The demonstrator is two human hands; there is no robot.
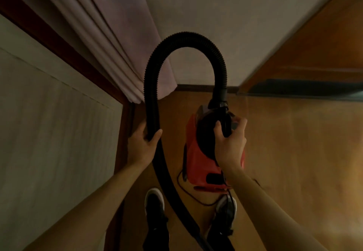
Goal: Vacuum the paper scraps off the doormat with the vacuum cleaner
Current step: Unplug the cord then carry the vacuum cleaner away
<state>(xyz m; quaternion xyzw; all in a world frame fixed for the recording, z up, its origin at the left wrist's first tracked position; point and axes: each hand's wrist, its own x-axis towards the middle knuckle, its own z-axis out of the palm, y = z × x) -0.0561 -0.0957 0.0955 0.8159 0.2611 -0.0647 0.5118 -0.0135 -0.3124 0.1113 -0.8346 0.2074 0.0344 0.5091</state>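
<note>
Right hand (pixel 229 142) grips the handle (pixel 225 125) of the red vacuum (pixel 196 164), centre-right. Left hand (pixel 142 142) grips the hose (pixel 184 38), which arcs up from the vacuum and runs down past that hand to bottom centre. Nozzle is cut off at the bottom edge; doormat and scraps aren't in frame, so their direction can't be told.

The room is dimly lit. A pale curtain (pixel 110 34) is hung in folds at the left, beside a plain light wall (pixel 216 15). The floor (pixel 284 142) is made of brown wood, and a wooden panel (pixel 324 44) is seen at the right.
</note>
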